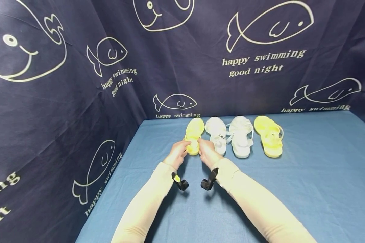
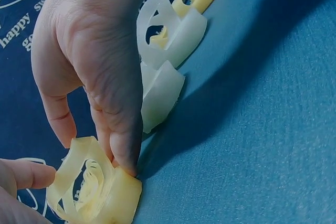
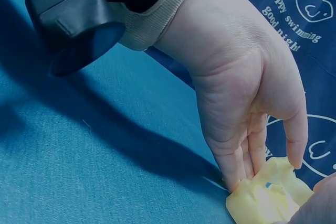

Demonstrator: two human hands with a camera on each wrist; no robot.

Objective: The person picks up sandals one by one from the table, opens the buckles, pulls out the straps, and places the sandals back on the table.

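A yellow sandal [image 1: 195,127] at the left end of a row lies between my two hands. My left hand [image 1: 178,152] grips its left side, and my right hand [image 1: 209,152] holds the opposite side. Seen across in the left wrist view, the right thumb meets the strap of the sandal [image 2: 128,198] while the other fingers lie low along the sole. The right wrist view gives a similar hold by the left hand, its thumb at the upper edge of the sandal [image 3: 252,200]. Right beside my right hand is a white sandal [image 1: 215,126], partly covered by it.
Another white sandal [image 1: 241,148] and a second yellow sandal [image 1: 272,152] continue the row to the right. All are on a blue cloth-covered table [image 1: 316,175]. Dark blue fabric [image 1: 213,87] with fish drawings hangs behind and on the left. Each wrist carries a black camera mount [image 1: 211,179].
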